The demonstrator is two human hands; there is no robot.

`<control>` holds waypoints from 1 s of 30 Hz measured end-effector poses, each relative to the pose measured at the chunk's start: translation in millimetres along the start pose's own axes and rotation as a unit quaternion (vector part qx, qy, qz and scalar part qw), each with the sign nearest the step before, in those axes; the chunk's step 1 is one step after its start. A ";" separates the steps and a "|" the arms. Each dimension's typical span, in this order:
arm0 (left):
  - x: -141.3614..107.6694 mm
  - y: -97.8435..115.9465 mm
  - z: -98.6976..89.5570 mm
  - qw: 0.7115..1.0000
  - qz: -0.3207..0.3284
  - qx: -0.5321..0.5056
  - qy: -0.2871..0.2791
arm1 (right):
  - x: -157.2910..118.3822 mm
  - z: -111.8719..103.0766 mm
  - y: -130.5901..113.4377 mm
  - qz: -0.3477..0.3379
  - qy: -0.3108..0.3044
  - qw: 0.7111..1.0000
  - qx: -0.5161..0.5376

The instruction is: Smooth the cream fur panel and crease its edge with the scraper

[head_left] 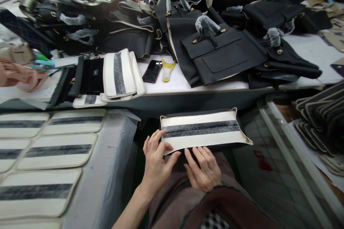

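- Striped panel (201,128): white w/ dark grey band lengthwise, sits over the person's lap, just in front of bench (174,85) near edge; corners raised to points, dark material showing along its long edges
- L hand (157,161): fingers bent at panel's near L corner, thumb spread apart; contact noted, but cannot tell if the corner is pinched firmly
- R hand (205,170): fingers extended side by side along panel's near edge, tips at the dark material; hand not closed round anything
- Phone (152,71): on bench, nr front edge, screen dark
- Yellow tool (167,71): on bench, just R of phone, pale lower end
- Black handbag (217,53): lying on bench, R of tool, handle wrapped in clear film, gold-col fittings; more black bags piled toward bench rear
- Panel stack (119,75): L part of bench, same white/grey pattern, overhanging front edge
- Loose panels (57,150): laid out on covered side table (115,150), in front of bench L end
- Dark pieces (322,121): stacked in front of bench R end
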State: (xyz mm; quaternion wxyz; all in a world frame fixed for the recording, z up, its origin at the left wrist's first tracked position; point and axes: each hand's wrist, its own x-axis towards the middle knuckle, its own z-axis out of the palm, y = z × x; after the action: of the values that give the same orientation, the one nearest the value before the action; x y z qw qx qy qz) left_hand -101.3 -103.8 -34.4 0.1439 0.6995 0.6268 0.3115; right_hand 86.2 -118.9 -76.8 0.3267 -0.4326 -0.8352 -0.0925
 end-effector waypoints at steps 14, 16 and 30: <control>44.6 -6.7 1.0 0.972 0.136 0.158 -0.106 | 7.2 3.4 9.9 0.003 0.051 0.997 -0.054; 55.3 -6.4 2.0 0.961 0.175 0.173 -0.125 | 7.9 -0.4 14.6 0.006 0.062 0.998 -0.019; 95.5 30.4 11.3 0.928 0.165 0.138 -0.304 | 31.3 -21.1 38.6 0.024 0.102 0.976 0.190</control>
State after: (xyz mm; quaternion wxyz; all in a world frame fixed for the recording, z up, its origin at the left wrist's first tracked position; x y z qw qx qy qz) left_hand -68.5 -14.6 -0.7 0.1765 0.8674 0.4650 0.0135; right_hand 113.3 -83.9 -45.8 0.4883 -0.3706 -0.7894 0.0316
